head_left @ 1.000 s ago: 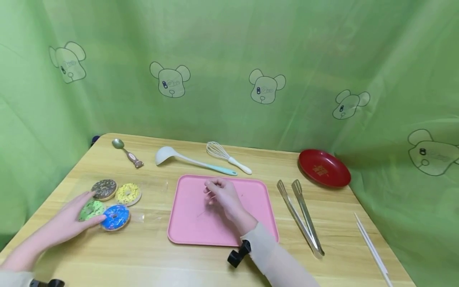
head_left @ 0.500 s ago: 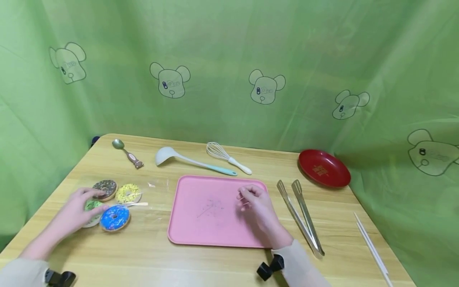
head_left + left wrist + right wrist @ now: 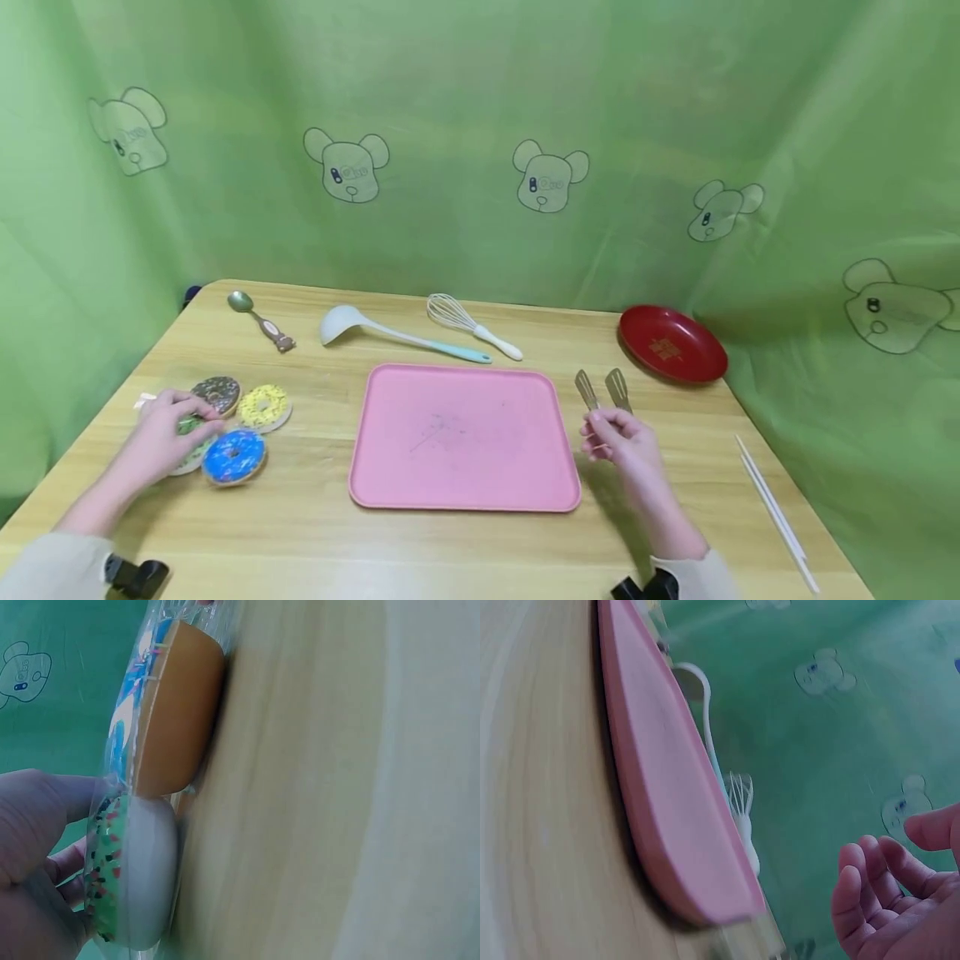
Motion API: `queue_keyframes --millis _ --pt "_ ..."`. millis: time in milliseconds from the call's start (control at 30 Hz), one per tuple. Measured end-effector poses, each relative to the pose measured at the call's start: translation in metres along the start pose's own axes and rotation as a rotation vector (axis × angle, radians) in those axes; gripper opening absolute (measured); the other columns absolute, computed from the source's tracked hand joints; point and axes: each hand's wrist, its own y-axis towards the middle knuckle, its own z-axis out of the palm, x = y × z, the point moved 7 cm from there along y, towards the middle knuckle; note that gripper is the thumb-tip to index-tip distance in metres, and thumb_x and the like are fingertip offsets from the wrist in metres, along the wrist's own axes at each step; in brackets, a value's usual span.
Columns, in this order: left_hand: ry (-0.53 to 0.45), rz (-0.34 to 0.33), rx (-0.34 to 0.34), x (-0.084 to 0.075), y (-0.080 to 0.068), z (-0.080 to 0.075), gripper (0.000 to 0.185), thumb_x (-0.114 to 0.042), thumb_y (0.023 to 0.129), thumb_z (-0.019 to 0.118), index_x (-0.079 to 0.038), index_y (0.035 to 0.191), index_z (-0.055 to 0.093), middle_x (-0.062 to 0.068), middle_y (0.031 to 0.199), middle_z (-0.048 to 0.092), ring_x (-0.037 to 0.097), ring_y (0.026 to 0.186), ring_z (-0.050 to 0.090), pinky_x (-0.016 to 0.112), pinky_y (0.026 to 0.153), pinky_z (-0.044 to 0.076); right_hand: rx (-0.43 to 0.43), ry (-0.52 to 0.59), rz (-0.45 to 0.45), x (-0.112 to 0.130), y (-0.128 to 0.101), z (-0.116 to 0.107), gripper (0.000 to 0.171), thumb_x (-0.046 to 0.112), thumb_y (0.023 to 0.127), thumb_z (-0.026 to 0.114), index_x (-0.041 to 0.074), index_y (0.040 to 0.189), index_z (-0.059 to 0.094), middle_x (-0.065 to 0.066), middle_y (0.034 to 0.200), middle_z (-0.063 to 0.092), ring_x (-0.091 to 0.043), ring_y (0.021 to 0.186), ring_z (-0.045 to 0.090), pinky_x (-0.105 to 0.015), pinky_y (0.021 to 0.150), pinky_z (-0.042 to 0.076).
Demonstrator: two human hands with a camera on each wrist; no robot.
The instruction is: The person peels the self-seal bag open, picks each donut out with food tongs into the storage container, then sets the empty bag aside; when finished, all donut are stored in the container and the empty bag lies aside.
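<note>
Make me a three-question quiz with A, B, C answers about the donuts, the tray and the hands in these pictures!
1. Where is the red plate?
A. far right of the table
B. on the pink tray
C. beside the donuts

2. How many donuts are there?
A. two
B. four
C. six

3. What is the left hand doing?
A. holding the whisk
B. lying flat on the tray
C. gripping the green donut

Answers: 1 A, it sits near the far right table edge, past the tongs. 2 B, brown, yellow, blue and green. 3 C, the fingers curl over the wrapped green donut.
</note>
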Motion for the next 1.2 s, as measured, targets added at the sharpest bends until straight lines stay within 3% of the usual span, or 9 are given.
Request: queue_keyframes --millis 100,233,400,467,567,733,900,1000,1200 --pt "-0.016 0.003 -0.017 0.001 0.0 -0.002 0.009 -0.011 0.082 0.07 -0.005 0.084 0.064 0.03 0.105 0.05 0.046 0.098 0.042 0.067 0.076 0.032 -0.046 0.017 0.005 -0.024 0.001 -0.039 0.031 0.025 0.09 0.063 -0.002 0.104 0.059 -0.008 0.087 0.064 -0.016 0.067 0.063 -0.027 0.057 0.054" --pt "-0.045 -0.001 -0.033 0.003 0.0 -0.005 0.01 -0.012 0.085 0.068 -0.003 0.089 0.066 0.028 0.103 0.054 0.043 0.097 0.045 0.064 0.076 0.034 -0.175 -0.048 0.058 -0.03 -0.009 -0.076 0.046 0.038 0.083 0.069 0.0 0.104 0.057 -0.005 0.086 0.064 -0.014 0.067 0.062 -0.026 0.057 0.053" --pt "-0.064 -0.017 -0.036 0.005 -0.002 -0.009 0.015 -0.015 0.087 0.065 -0.002 0.094 0.066 0.023 0.101 0.057 0.034 0.095 0.048 0.061 0.076 0.037 -0.264 -0.248 0.14 0.014 -0.034 -0.076 0.034 0.028 0.09 0.063 -0.001 0.105 0.055 0.005 0.081 0.065 -0.012 0.071 0.062 -0.025 0.062 0.053" --pt "-0.067 -0.016 -0.043 0.005 -0.003 -0.012 0.014 -0.016 0.087 0.065 -0.003 0.094 0.066 0.02 0.099 0.059 0.019 0.096 0.049 0.06 0.077 0.038 -0.286 -0.335 0.162 0.029 -0.041 -0.072 0.031 0.022 0.092 0.06 -0.004 0.107 0.053 0.006 0.082 0.064 -0.011 0.073 0.061 -0.024 0.064 0.052" --pt "-0.076 -0.015 -0.052 0.006 -0.004 -0.015 0.013 -0.018 0.087 0.066 -0.007 0.095 0.067 0.014 0.099 0.061 -0.004 0.093 0.044 0.051 0.081 0.042 -0.316 -0.424 0.164 0.027 -0.042 -0.077 0.035 0.022 0.091 0.061 -0.005 0.112 0.052 0.005 0.087 0.063 -0.008 0.075 0.059 -0.023 0.064 0.052" --pt "-0.098 -0.026 -0.072 0.008 -0.005 -0.022 0.014 -0.019 0.087 0.066 -0.01 0.097 0.067 -0.004 0.095 0.062 -0.015 0.09 0.041 0.023 0.077 0.044 -0.297 -0.552 0.164 0.022 -0.037 -0.077 0.044 0.019 0.091 0.061 -0.007 0.122 0.046 -0.015 0.108 0.056 -0.003 0.078 0.053 -0.023 0.064 0.052" --pt "-0.142 -0.016 -0.094 0.008 -0.005 -0.028 0.015 -0.017 0.088 0.066 -0.007 0.098 0.067 -0.014 0.093 0.061 -0.013 0.088 0.046 0.009 0.073 0.038 -0.207 -0.65 0.189 0.014 -0.027 -0.071 0.053 0.025 0.091 0.061 -0.007 0.128 0.04 -0.026 0.117 0.049 -0.022 0.094 0.054 -0.023 0.068 0.049" --pt "-0.174 -0.037 -0.093 0.009 -0.004 -0.031 0.017 -0.017 0.088 0.066 -0.006 0.099 0.067 -0.016 0.092 0.062 -0.01 0.086 0.049 0.007 0.071 0.04 -0.146 -0.681 0.206 0.009 -0.022 -0.065 0.061 0.026 0.088 0.065 -0.006 0.132 0.035 -0.028 0.118 0.048 -0.034 0.102 0.052 -0.025 0.07 0.046" --pt "-0.18 -0.059 -0.104 0.009 -0.003 -0.039 0.019 -0.02 0.088 0.066 -0.006 0.1 0.067 -0.018 0.093 0.061 -0.01 0.084 0.05 0.008 0.069 0.04 -0.044 -0.723 0.216 -0.003 -0.013 -0.055 0.083 0.015 0.079 0.075 -0.008 0.137 0.022 -0.033 0.114 0.046 -0.038 0.098 0.051 -0.039 0.075 0.048"
